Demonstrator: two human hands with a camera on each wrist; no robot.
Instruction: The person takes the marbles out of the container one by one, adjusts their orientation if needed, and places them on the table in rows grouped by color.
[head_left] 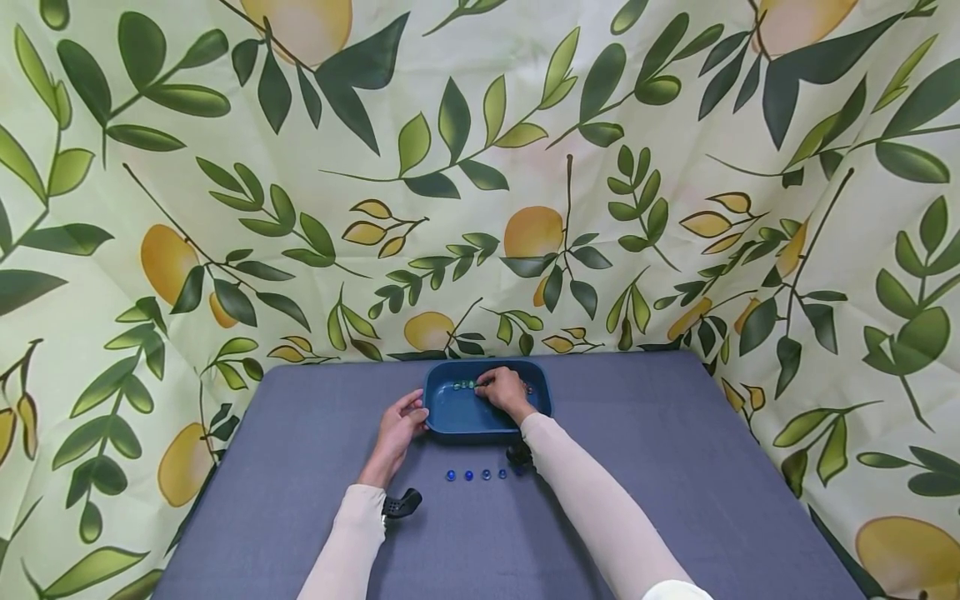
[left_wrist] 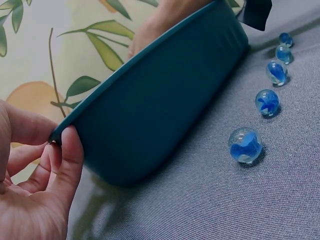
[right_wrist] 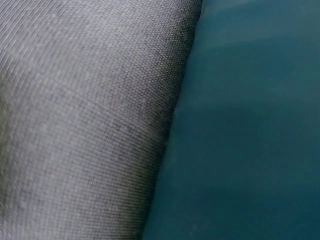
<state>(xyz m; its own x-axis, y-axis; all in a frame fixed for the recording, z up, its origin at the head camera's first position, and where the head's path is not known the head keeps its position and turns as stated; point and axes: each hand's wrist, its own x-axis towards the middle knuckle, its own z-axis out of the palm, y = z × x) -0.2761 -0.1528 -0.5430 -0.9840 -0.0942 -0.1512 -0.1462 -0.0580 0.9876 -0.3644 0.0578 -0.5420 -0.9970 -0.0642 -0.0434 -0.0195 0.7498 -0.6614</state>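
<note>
A dark teal plastic basin [head_left: 487, 429] stands toward the back of the table. My left hand [head_left: 400, 429] holds its left end, and in the left wrist view the thumb and fingers [left_wrist: 70, 155] pinch the rim. My right hand [head_left: 504, 389] reaches inside, its fingertips together at the right end of a row of green marbles [head_left: 463, 385]. They seem to pinch a marble there, mostly hidden by the fingers. Reddish marbles [head_left: 529, 388] show partly beyond the right hand. Several clear marbles with blue swirls [left_wrist: 246, 145] lie in a row before the basin.
Grey cloth covers the table [head_left: 300, 467]. A curtain printed with leaves and fruit [head_left: 450, 250] hangs behind and at both sides. The right wrist view shows only grey cloth [right_wrist: 90, 120] and the basin's outer wall [right_wrist: 240, 130], close up.
</note>
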